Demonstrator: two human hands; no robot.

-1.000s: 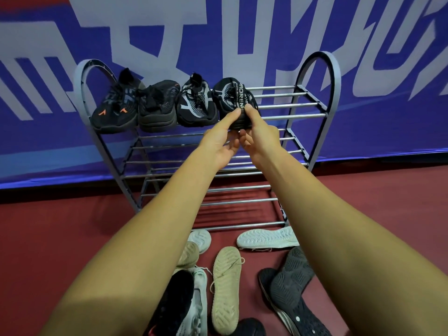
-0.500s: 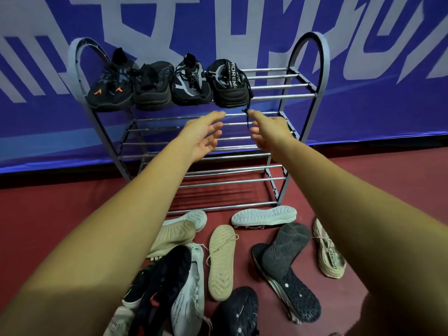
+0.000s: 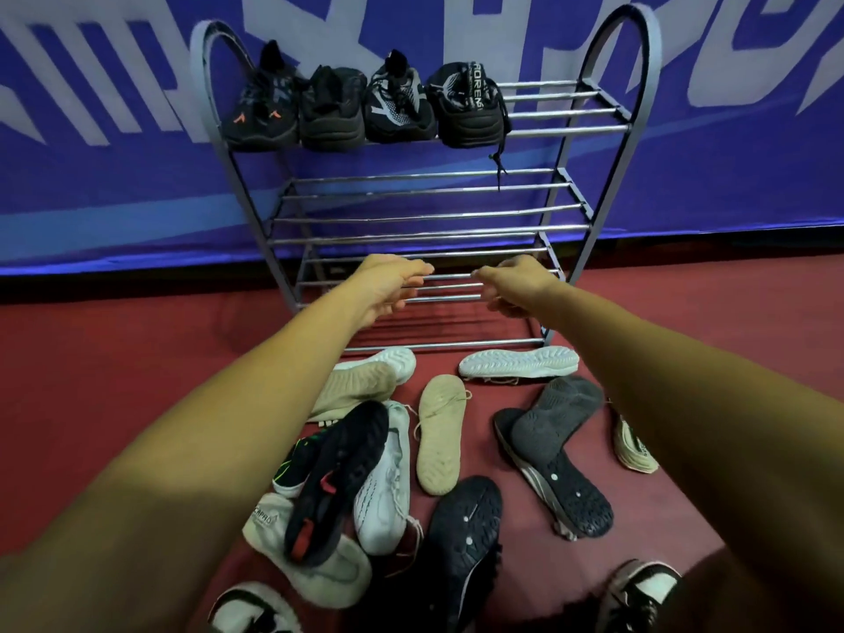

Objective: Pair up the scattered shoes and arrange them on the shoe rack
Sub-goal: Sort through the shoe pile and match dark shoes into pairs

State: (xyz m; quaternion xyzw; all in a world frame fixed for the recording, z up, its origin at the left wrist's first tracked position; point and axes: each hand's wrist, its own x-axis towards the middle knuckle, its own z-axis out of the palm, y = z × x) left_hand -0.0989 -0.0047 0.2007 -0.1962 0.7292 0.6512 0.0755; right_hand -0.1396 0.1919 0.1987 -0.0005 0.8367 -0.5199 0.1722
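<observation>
A grey metal shoe rack (image 3: 607, 130) stands against the blue wall. Its top shelf carries several dark shoes side by side; the rightmost black shoe (image 3: 470, 107) has a lace dangling below the shelf. My left hand (image 3: 388, 285) and my right hand (image 3: 511, 285) hover empty in front of the lower shelves, fingers loosely curled, apart from each other. On the red floor below lie scattered shoes: a white shoe sole-up (image 3: 518, 364), a beige shoe sole-up (image 3: 440, 434), a black shoe sole-up (image 3: 555, 454) and a black shoe with red marks (image 3: 335, 482).
More shoes lie in a heap at the lower left, among them white and cream ones (image 3: 383, 486). A cream shoe (image 3: 632, 445) lies at the right. Two black-and-white shoes (image 3: 639, 591) sit at the bottom edge. The rack's two lower shelves hold nothing.
Both hands have let go of the rightmost black shoe on the top shelf and dropped down to the level of the lower shelves. The view has tilted down onto the floor shoes.
</observation>
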